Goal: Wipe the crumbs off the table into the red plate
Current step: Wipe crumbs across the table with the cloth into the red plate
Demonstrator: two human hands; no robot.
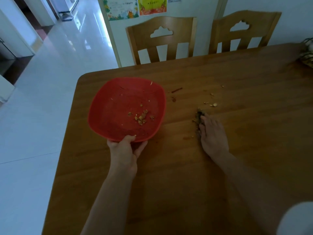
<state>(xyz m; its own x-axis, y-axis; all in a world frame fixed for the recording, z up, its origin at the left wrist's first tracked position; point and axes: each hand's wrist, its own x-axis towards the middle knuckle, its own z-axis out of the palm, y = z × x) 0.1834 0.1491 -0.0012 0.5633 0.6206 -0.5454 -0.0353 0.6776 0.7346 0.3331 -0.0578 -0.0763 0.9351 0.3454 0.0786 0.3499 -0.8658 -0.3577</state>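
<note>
A: What's the setting?

B: A wooden table (220,167) in a dim room, with pale glossy floor to its left.

A: Nearest the camera?

B: Two bare forearms reach out over the table. The left hand (124,150) has its grip closed on the near rim of the red plate (118,99), thumb on top of the rim, fingers under it.

A: And the right?

B: The right hand (212,134) lies palm down, flat on the table, fingers together and holding nothing. Its fingertips touch a small dark heap of crumbs (199,116).

A: Where is the plate?

B: At the table's left corner, well left of the right hand. A cluster of crumbs (142,116) lies inside it, toward its right side.

A: Further out?

B: Loose bits (212,104) lie scattered beyond the right hand, and a thin reddish strip (176,90) lies just right of the plate. Two wooden chairs (161,41) stand at the far edge, with colourful posters (135,6) on the wall behind.
</note>
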